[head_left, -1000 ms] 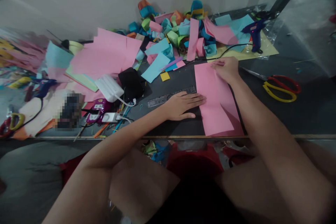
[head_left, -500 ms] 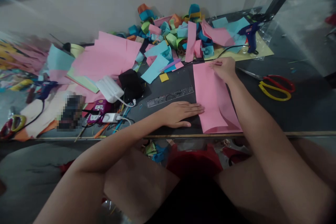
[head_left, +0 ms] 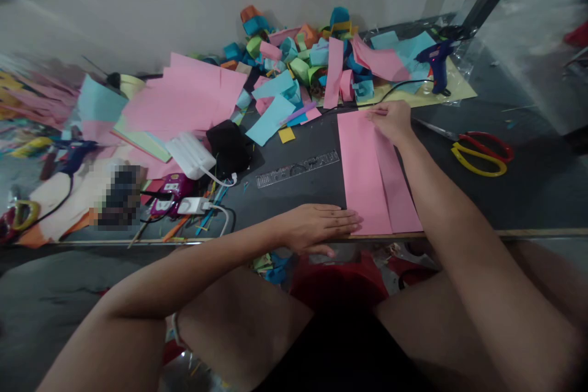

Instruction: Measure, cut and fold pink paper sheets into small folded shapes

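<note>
A sheet of pink paper [head_left: 365,177] lies at the table's front edge, its left part folded over lengthwise onto the rest. My left hand [head_left: 321,228] rests with outstretched fingers on the fold's lower left corner. At the far edge, my right hand [head_left: 390,119] pinches the top of the paper between thumb and fingers. Left of the sheet is a clear plastic ruler [head_left: 298,169]. Scissors [head_left: 482,153] with one red and one yellow handle lie to the right of my right hand.
Behind the sheet is a heap of coloured paper loops [head_left: 298,67]. A blue glue gun [head_left: 438,64] stands at the back right. Pink sheets [head_left: 184,95], a white power bank [head_left: 190,156] and a purple power strip [head_left: 172,193] lie to the left.
My left hand has slid down along the paper's left edge towards the table's front. The folded flap's lower part now lies flatter. My right hand stays at the top.
</note>
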### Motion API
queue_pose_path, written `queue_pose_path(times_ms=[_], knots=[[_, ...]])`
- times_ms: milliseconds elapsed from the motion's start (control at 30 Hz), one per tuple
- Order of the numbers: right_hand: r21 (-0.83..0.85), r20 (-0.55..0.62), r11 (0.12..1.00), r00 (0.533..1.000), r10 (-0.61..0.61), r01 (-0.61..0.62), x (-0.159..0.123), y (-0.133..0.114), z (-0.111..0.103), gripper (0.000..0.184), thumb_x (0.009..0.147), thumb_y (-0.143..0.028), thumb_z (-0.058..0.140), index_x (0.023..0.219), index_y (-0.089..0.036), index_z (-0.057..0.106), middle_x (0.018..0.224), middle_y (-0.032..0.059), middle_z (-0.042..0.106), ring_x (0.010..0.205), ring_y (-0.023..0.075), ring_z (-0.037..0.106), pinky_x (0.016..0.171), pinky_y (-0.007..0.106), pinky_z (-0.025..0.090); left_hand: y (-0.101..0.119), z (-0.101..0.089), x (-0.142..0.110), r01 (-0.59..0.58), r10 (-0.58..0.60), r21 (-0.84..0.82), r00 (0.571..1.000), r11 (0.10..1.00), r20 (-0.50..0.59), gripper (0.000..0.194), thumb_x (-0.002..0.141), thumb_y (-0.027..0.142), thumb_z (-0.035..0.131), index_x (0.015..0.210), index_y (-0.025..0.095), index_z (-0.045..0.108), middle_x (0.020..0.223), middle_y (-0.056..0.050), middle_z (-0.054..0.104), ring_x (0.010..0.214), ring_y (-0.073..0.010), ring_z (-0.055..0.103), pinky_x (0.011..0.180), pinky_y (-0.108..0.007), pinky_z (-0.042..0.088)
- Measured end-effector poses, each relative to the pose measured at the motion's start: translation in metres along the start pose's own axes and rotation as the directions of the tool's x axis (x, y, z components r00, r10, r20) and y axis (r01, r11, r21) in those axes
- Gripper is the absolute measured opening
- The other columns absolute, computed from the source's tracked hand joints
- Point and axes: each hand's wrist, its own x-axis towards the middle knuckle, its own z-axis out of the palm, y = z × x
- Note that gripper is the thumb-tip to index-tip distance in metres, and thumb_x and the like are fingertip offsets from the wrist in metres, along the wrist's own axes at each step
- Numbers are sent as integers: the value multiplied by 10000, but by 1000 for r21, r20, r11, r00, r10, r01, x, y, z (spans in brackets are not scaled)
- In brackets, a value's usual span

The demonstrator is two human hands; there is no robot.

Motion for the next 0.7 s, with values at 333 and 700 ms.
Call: queue_pose_path(times_ms=[333,700], knots=[[-8,-4,1000,1000,11,-11,-2,-3,-1,159,746,-218,800,900,-178,798,922,105,798,978,305,768,997,482,606,29,14,5,174,-189,264,982,949,32,609,1128,438,340,1618,82,404,1659,-159,441,1602,-202,346,1328,-329,297],[-34,-42,999,999,-4,2,0,-3,-1,177,745,-290,816,884,-185,787,967,91,795,1021,314,756,1002,470,585,1,-2,22,199,-143,222,959,955,-243,450,1112,356,381,1329,127,701,1390,-152,720,1304,-226,687,1170,-369,519]])
